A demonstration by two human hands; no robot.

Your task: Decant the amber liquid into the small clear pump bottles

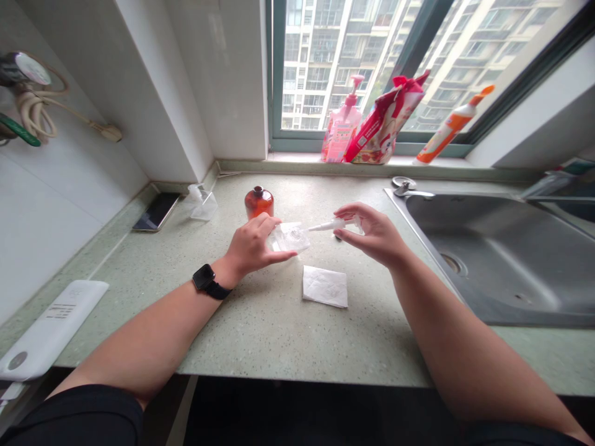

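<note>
My left hand (255, 244) is closed around a clear plastic bottle (292, 238), tilted so its mouth faces right. In my right hand (369, 232) is a white pump head (341, 224), gripped between thumb and fingers. Its narrow tube points left, with the tip at the clear bottle's mouth; whether it is inside I cannot tell. Just behind my left hand stands an amber bottle (259, 202) with an uncapped neck. A folded white paper towel (325, 286) lies on the counter in front of my hands. A small dark object (338, 238) shows partly under my right hand.
A second clear pump bottle (202, 203) and a phone (156, 211) are at the back left. A white power bank (53, 328) lies at the left edge. The steel sink (511, 260) is on the right. A pink pump bottle (343, 131), red bag (385, 124) and orange-white bottle (449, 130) line the windowsill.
</note>
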